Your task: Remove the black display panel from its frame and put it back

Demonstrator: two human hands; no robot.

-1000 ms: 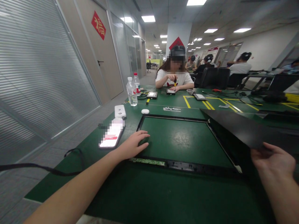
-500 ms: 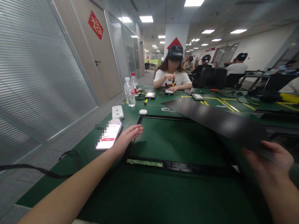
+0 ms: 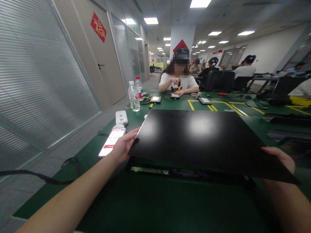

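Note:
A thin, flat black panel [image 3: 194,139] with two bright light reflections lies across my view, tilted, above a black rectangular frame. My left hand [image 3: 123,145] grips the panel's left edge, its fingertips at the side near the far corner. At the right edge my right hand [image 3: 279,160] holds the panel, thumb on top and the other fingers hidden underneath. Most of the black frame [image 3: 194,174] is covered by the panel. Its near bar shows below, with a green circuit board strip [image 3: 149,170] in its left part.
Left of the panel are a lit phone [image 3: 109,145], a white power bank [image 3: 121,117] and plastic bottles [image 3: 134,97]. Across the green table [image 3: 170,204] a co-worker [image 3: 178,74] works with a screwdriver on a hard drive [image 3: 175,96]. Cables and dark parts lie at right.
The panel has swung left and levelled out over the frame, hiding most of it. My left hand, empty before, has taken the panel's left edge. My right hand still holds the right side.

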